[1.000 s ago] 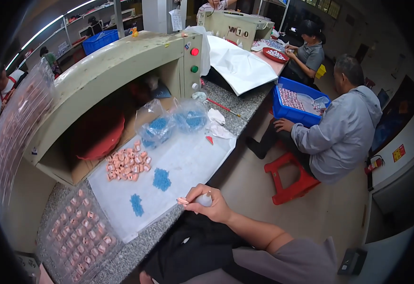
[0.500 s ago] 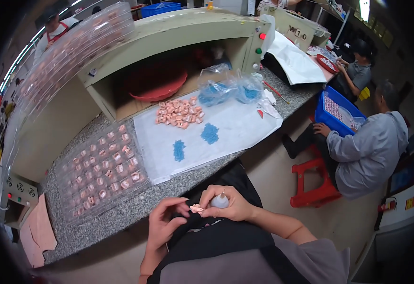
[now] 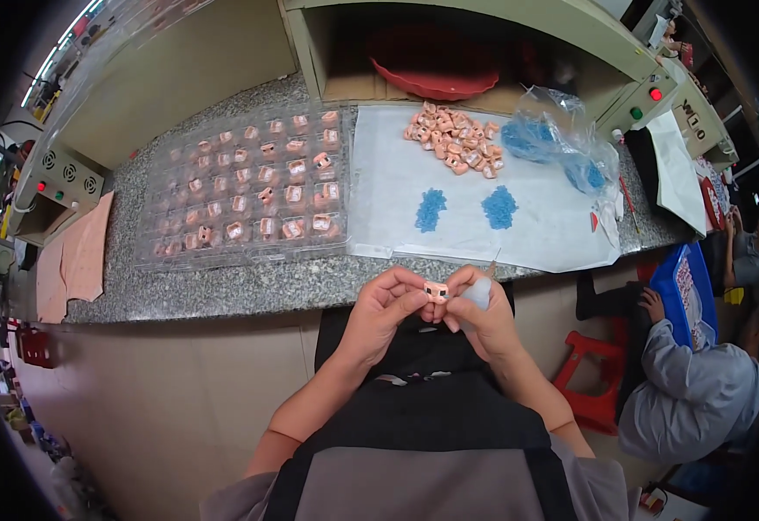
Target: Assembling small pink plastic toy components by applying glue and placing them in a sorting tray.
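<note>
My left hand [image 3: 381, 311] and my right hand [image 3: 478, 313] meet over my lap, just below the granite counter's edge. Together they pinch one small pink plastic part [image 3: 436, 291] between the fingertips. My right hand also holds a small whitish bottle [image 3: 477, 293] with a thin needle tip. On the white sheet [image 3: 553, 230] above lie a heap of pink parts [image 3: 453, 146] and two small piles of blue pieces [image 3: 430, 209]. To the left a clear tray [image 3: 245, 195] holds several pink parts in rows.
A clear bag of blue pieces [image 3: 562, 152] sits at the sheet's right end. A red dish [image 3: 436, 78] stands in the shelf behind. A seated person in grey [image 3: 692, 395] works at a blue bin [image 3: 683, 291] on the right, by a red stool [image 3: 601, 382].
The view has swung left and down. My right hand came back from the sheet to my lap; my left hand joined it and both now hold the pink part closer up.
</note>
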The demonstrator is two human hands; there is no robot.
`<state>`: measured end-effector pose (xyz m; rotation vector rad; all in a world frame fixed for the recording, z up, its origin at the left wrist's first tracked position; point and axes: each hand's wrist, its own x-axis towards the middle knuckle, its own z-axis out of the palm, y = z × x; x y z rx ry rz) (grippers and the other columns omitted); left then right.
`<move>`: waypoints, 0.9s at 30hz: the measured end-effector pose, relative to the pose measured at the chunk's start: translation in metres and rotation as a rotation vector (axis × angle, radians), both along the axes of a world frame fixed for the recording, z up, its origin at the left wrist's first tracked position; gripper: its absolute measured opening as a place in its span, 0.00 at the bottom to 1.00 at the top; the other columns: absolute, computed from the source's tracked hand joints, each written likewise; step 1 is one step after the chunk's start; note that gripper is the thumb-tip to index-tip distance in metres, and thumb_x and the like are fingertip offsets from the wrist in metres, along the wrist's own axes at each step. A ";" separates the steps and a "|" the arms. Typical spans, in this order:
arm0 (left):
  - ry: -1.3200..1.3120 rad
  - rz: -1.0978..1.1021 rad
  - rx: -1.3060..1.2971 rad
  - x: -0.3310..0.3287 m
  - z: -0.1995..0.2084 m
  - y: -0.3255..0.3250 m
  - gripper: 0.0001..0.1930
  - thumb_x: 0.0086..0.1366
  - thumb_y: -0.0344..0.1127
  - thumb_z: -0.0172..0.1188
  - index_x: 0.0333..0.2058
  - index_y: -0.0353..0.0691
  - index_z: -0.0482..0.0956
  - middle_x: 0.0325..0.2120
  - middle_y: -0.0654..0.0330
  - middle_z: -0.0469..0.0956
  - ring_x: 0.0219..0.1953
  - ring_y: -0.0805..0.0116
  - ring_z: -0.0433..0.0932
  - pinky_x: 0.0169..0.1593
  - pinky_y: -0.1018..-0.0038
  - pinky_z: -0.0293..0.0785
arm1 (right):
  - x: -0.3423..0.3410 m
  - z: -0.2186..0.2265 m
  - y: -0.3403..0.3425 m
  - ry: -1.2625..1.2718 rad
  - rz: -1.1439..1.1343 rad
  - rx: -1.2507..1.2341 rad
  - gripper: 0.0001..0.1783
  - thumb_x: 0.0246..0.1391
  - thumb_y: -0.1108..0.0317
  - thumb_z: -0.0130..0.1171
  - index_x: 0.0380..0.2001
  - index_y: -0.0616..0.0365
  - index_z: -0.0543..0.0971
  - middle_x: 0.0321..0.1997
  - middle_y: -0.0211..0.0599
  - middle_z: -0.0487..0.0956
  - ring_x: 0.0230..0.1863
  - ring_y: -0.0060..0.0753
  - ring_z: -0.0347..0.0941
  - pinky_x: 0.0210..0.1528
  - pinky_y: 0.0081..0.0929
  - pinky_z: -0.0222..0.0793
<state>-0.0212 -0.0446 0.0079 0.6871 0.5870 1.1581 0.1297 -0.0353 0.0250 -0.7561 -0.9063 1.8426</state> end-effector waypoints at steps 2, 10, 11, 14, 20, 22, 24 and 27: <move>0.033 0.005 0.001 0.007 -0.001 0.003 0.04 0.55 0.27 0.49 0.31 0.34 0.67 0.26 0.58 0.72 0.28 0.75 0.70 0.33 0.82 0.67 | 0.008 0.002 0.008 0.018 0.013 -0.016 0.06 0.42 0.77 0.52 0.27 0.62 0.67 0.25 0.41 0.73 0.21 0.21 0.67 0.21 0.11 0.59; -0.016 -0.096 -0.071 0.032 -0.006 0.030 0.04 0.56 0.29 0.49 0.28 0.35 0.66 0.25 0.58 0.72 0.27 0.75 0.70 0.33 0.81 0.66 | 0.038 -0.014 0.021 0.150 0.035 -0.103 0.07 0.42 0.75 0.53 0.25 0.63 0.66 0.24 0.42 0.72 0.20 0.21 0.66 0.21 0.13 0.59; 0.001 -0.111 -0.079 0.034 -0.008 0.031 0.04 0.56 0.29 0.49 0.28 0.35 0.66 0.25 0.59 0.72 0.27 0.75 0.70 0.33 0.81 0.66 | 0.040 -0.016 0.024 0.154 0.036 -0.118 0.07 0.42 0.75 0.53 0.25 0.63 0.66 0.24 0.42 0.72 0.20 0.21 0.66 0.21 0.13 0.59; 0.029 -0.121 -0.086 0.038 -0.011 0.047 0.04 0.57 0.30 0.49 0.28 0.35 0.66 0.25 0.59 0.72 0.27 0.75 0.70 0.33 0.81 0.66 | 0.046 -0.019 0.040 0.153 -0.007 -0.124 0.07 0.42 0.74 0.53 0.25 0.63 0.66 0.24 0.42 0.72 0.19 0.20 0.64 0.22 0.14 0.59; 0.086 -0.043 -0.120 0.043 -0.009 0.073 0.04 0.57 0.30 0.48 0.28 0.35 0.67 0.25 0.59 0.73 0.27 0.76 0.70 0.34 0.81 0.66 | 0.047 -0.023 0.071 0.121 0.018 -0.109 0.07 0.42 0.73 0.53 0.24 0.63 0.66 0.23 0.42 0.72 0.19 0.21 0.65 0.21 0.13 0.59; 0.090 -0.031 -0.123 0.043 -0.014 0.077 0.04 0.57 0.30 0.48 0.29 0.35 0.67 0.25 0.60 0.73 0.27 0.76 0.70 0.34 0.81 0.66 | 0.048 -0.027 0.076 0.115 0.022 -0.087 0.09 0.42 0.71 0.53 0.24 0.62 0.65 0.23 0.43 0.72 0.20 0.24 0.68 0.18 0.11 0.60; 0.099 -0.007 -0.111 0.043 -0.018 0.079 0.04 0.57 0.30 0.47 0.29 0.35 0.67 0.25 0.60 0.73 0.27 0.76 0.70 0.34 0.81 0.66 | 0.048 -0.030 0.080 0.106 0.025 -0.090 0.09 0.42 0.70 0.53 0.24 0.62 0.65 0.23 0.44 0.72 0.20 0.24 0.68 0.18 0.11 0.60; 0.061 0.004 -0.137 0.043 -0.014 0.082 0.04 0.58 0.30 0.47 0.29 0.35 0.67 0.25 0.60 0.72 0.27 0.77 0.70 0.34 0.81 0.66 | 0.048 -0.031 0.083 0.089 0.039 -0.080 0.10 0.42 0.69 0.53 0.24 0.62 0.65 0.22 0.44 0.72 0.19 0.23 0.67 0.18 0.11 0.59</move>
